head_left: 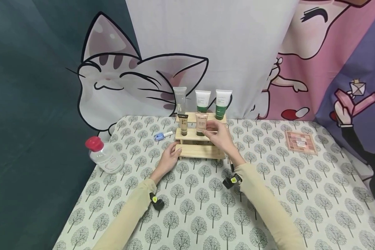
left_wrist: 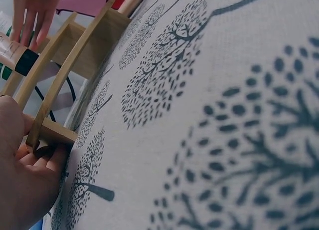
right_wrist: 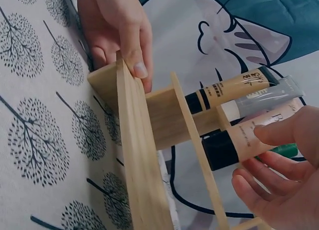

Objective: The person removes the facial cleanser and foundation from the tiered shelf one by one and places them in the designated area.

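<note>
A tiered wooden stand (head_left: 200, 151) is on the table, its steps rising toward the back. At the left end of the lowest step, my left hand (head_left: 169, 157) grips the board, thumb on top and fingers beneath in the left wrist view. My right hand (head_left: 220, 138) holds a pinkish-beige BB cream tube (head_left: 201, 122) upright on the middle step; its thumb lies over the tube (right_wrist: 246, 135) in the right wrist view. Left of it stands a smaller gold tube (head_left: 183, 125) with a black cap. A grey tube (head_left: 180, 100) and two white-and-green tubes (head_left: 203, 101) stand on the top step.
A blue nail polish bottle (head_left: 159, 136) with a white cap lies left of the stand. Farther left is a clear bottle (head_left: 109, 160) with a red top. An eyeshadow palette (head_left: 301, 142) lies at the right. A printed curtain (head_left: 231, 45) hangs behind the table.
</note>
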Action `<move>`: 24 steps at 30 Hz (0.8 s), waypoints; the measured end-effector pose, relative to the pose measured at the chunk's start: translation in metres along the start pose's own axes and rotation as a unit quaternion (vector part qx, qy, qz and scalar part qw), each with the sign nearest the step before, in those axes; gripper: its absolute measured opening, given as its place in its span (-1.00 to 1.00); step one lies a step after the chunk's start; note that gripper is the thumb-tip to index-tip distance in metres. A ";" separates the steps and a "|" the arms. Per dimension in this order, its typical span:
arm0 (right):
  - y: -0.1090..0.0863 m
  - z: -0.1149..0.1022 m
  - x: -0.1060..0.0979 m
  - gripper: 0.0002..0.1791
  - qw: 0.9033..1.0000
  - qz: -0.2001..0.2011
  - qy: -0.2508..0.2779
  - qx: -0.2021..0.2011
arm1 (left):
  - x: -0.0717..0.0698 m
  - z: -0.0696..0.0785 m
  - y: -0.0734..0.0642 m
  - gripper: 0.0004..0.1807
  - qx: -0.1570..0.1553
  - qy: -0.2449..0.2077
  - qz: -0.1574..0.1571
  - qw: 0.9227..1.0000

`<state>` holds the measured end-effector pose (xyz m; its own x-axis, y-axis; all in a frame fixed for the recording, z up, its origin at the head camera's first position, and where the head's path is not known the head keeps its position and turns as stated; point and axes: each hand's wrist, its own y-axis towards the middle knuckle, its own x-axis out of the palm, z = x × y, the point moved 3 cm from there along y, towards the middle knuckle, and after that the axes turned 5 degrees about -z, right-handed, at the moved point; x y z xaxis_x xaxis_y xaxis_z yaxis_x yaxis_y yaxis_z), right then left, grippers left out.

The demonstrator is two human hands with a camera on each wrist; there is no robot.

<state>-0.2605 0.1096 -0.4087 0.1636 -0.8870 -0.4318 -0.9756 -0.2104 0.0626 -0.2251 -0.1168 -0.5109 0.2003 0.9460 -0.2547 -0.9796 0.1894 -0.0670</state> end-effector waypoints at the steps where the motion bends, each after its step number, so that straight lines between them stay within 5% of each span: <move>1: 0.000 0.000 0.001 -0.53 1.000 0.002 0.001 0.002 | 0.000 0.000 0.000 -0.43 0.000 0.000 0.000 1.000; 10: 0.001 0.005 0.009 -0.60 1.000 0.013 0.011 0.026 | 0.002 -0.002 0.000 -0.43 0.001 0.001 0.000 1.000; 24: -0.006 0.015 0.005 -0.66 0.999 0.047 0.013 -0.020 | 0.001 0.005 -0.002 -0.44 0.004 -0.003 -0.004 1.000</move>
<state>-0.2565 0.1127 -0.4248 0.0767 -0.9141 -0.3983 -0.9803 -0.1420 0.1372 -0.2231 -0.1145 -0.5067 0.2080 0.9460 -0.2486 -0.9781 0.1988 -0.0618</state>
